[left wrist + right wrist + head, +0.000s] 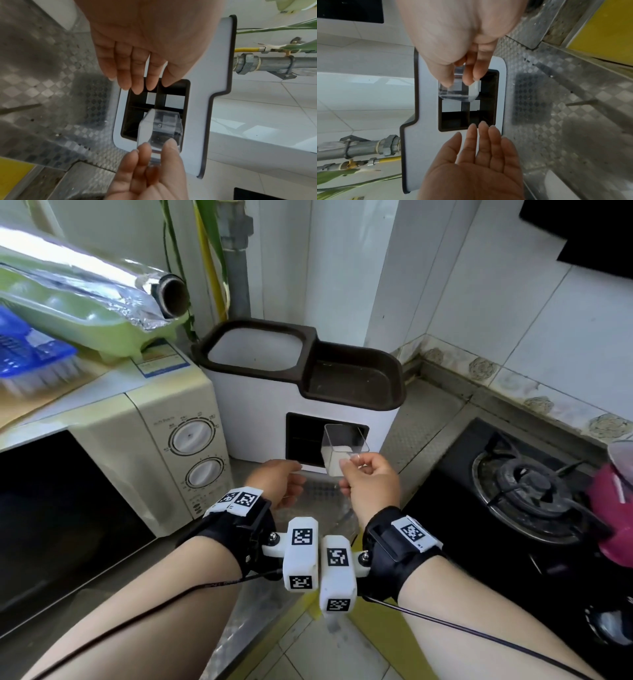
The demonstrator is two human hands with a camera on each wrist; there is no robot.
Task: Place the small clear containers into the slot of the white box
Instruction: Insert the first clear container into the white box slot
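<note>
Right hand (371, 482) pinches a clear container (342, 450) at the slot (308, 445), its far end seemingly inside; left hand (279, 482) lies flat-fingered.

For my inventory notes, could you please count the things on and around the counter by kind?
Clear container: 1
White box: 1
Microwave: 1
Gas burner: 1
Foil roll: 1
Blue brush: 1
Green tray: 1
Total: 7
</note>
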